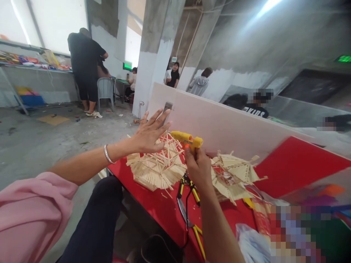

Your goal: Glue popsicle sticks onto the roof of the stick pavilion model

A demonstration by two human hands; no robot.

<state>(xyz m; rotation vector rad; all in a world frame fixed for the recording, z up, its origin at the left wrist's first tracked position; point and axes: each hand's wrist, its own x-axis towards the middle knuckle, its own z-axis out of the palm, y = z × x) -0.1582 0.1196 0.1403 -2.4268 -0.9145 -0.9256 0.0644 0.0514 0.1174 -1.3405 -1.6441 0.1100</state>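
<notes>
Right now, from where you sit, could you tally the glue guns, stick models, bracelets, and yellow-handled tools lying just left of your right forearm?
Glue gun, in the right hand: 1
Stick models: 2
Bracelet, on the left wrist: 1
Yellow-handled tools: 2
Total: 6

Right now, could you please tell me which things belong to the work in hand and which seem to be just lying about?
In the work:
- yellow glue gun, held in the right hand
- wooden stick model, by the spread left hand

Apparently lying about:
- yellow-handled pliers
- plastic bag
- brown sheet on the floor
</notes>
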